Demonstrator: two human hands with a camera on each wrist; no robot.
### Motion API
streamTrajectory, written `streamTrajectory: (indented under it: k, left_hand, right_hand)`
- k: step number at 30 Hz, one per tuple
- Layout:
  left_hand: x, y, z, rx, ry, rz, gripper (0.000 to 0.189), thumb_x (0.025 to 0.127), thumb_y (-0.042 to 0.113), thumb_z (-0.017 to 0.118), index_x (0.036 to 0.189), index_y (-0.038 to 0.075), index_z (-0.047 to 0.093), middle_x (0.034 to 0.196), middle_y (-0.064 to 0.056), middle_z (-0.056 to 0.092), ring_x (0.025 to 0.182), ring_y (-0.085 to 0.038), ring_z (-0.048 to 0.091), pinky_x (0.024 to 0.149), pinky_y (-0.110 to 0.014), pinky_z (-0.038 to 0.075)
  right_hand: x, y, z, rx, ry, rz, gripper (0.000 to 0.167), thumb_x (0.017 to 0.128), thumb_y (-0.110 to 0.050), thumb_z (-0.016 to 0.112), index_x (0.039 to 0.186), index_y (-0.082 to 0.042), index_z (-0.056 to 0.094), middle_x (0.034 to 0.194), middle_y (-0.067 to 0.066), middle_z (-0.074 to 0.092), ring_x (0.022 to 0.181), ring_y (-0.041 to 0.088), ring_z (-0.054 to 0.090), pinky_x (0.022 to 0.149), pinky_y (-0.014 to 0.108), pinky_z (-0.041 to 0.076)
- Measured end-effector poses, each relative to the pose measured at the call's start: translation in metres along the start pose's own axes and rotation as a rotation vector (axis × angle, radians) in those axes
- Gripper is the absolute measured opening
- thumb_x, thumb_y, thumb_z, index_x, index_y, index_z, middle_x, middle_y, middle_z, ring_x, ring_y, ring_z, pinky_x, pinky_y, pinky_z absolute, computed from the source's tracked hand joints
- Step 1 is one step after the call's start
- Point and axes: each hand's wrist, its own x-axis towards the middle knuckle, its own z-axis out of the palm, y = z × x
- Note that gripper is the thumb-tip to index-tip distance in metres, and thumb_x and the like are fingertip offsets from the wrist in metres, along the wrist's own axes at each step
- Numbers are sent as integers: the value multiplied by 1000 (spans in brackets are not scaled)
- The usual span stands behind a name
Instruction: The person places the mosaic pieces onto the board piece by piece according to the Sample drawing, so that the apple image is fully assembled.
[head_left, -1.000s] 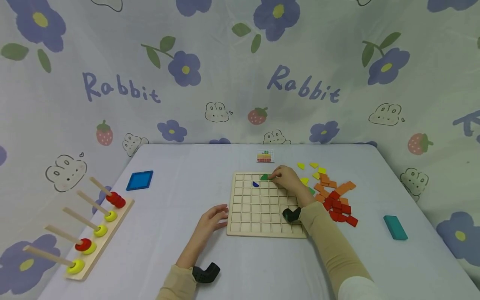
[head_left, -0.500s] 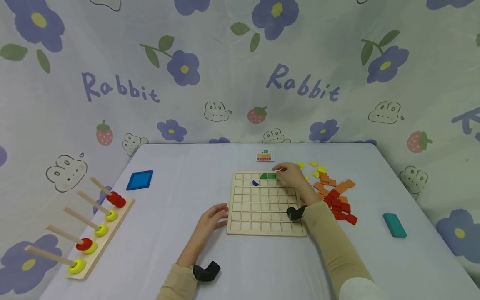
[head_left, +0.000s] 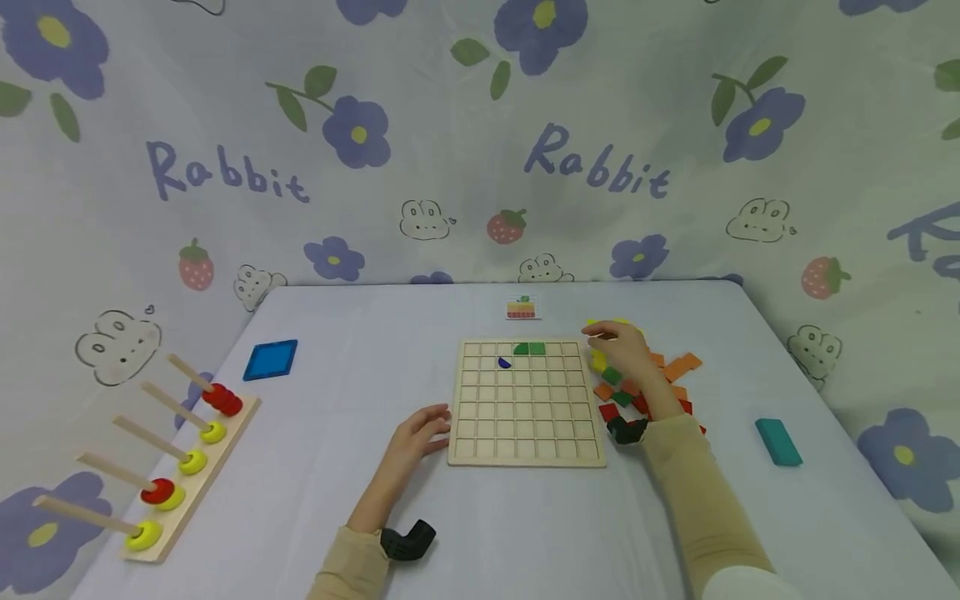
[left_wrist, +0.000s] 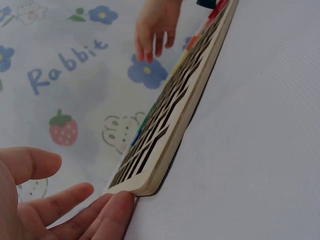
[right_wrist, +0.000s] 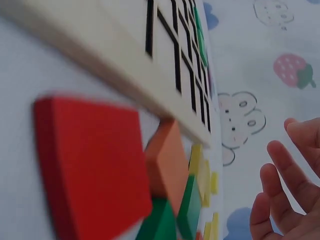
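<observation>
A wooden grid board [head_left: 525, 408] lies flat on the table. Two green pieces sit side by side in its far row: a rounded one [head_left: 521, 349] and a square [head_left: 537, 348]. A small blue half-round piece [head_left: 504, 362] lies in the row below. My left hand [head_left: 416, 433] is at the board's left edge, fingers extended; the left wrist view shows its fingertips touching the corner [left_wrist: 142, 185]. Above the loose pieces to the board's right hovers my right hand [head_left: 626, 350], fingers spread with nothing between them. Under it are yellow [head_left: 598, 360], green [head_left: 612, 375], orange [head_left: 603, 392] and red [head_left: 609, 412] tiles.
Behind the board lies a small picture card [head_left: 522, 307] with a cake-like pattern. A peg rack [head_left: 202, 475] with red and yellow rings stands at the left. There is a blue tray [head_left: 270, 360] at the back left and a teal block [head_left: 778, 442] at the right.
My right hand has left the green square beside the rounded green piece and moved right, off the board and over the loose tiles. My left hand has stayed at the board's edge.
</observation>
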Motion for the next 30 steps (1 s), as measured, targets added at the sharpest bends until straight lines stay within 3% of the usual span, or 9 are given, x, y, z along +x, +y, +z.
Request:
streamTrajectory:
  k: [8,14,22,30]
  left_hand:
    - [-1,1,0,7,1,1,43,94,20,51,130,-4,47,127,-22,51,108,-28,53,87,-35,52]
    - [-1,1,1,3,-7,9,43,95,19,50,130,-5,46,127,-22,50,109,-29,52,87,-34,52]
    - [0,0,-1,1,-3,-2,42,94,18,50,129,-5,46,127,-22,50,108,-28,52,87,-34,52]
    - [-1,1,1,-4,5,-3,42,94,17,51,129,-5,47,126,-22,51,106,-27,53,87,-35,52]
  right_hand:
    - [-13,18,-17,-12,23,9,28,90,-14,58,116,-2,62,115,18,59,97,29,53,75,32,48]
    - [-17,29,-22,-116,-21,45,28,86,-14,64,113,-5,64,108,17,61,87,26,53,66,28,47]
    - [-21,38,-21,-196,-150,25,36,81,-17,70,113,-4,62,114,18,59,103,33,53,87,45,46]
    - [-24,36,-20,-221,-171,24,39,78,-19,73,113,-4,62,118,19,58,110,35,50,93,51,42]
